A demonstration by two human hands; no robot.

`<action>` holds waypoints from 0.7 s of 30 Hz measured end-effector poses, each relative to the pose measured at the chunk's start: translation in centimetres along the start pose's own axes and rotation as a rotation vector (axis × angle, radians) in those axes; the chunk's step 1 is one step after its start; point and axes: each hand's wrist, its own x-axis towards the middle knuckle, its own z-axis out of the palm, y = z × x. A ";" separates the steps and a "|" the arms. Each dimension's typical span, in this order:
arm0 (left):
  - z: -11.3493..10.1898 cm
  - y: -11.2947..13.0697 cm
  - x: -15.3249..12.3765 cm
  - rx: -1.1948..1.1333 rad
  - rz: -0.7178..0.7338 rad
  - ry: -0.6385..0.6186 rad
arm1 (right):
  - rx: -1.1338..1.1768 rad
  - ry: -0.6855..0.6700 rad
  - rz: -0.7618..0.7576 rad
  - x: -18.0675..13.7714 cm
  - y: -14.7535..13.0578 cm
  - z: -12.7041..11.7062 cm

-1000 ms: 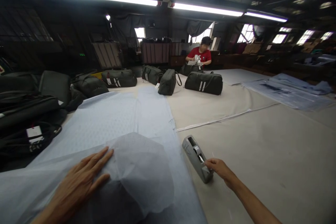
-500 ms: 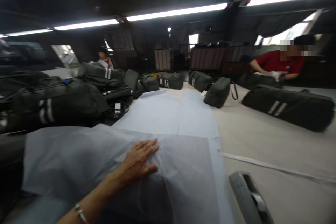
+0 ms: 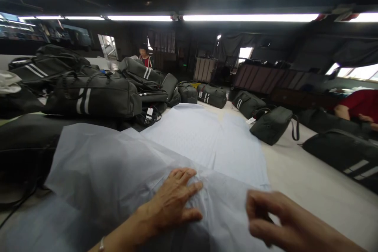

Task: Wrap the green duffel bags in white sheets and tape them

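Observation:
My left hand (image 3: 177, 195) lies on a thin, see-through whitish sheet (image 3: 103, 165), fingers stretched and thumb spread to the side. Creases run through the sheet around the fingertips, and something dark shows faintly beneath it. At the lower right is my right hand (image 3: 279, 208), somewhat blurred, above the sheet's right side. Its fingers are curled in toward the thumb, and a small dark bit shows between them that I cannot make out. More pale sheets (image 3: 195, 130) lie flat on the table beyond my hands.
Dark duffel bags with white stripes (image 3: 100, 96) are piled on the left. Several more bags (image 3: 271, 126) stand along the right of the whitish table (image 3: 298, 173). A person in red (image 3: 362, 106) is at the right edge; another person (image 3: 146, 61) is farther back.
My right hand has come into view at the lower right, where a grey tool with a slot lay on the table. The view has turned right; my left hand stays on the sheet.

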 end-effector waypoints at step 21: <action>4.9 -2.0 0.8 0.283 0.168 0.582 | -0.340 -0.520 -0.029 24.5 1.1 0.2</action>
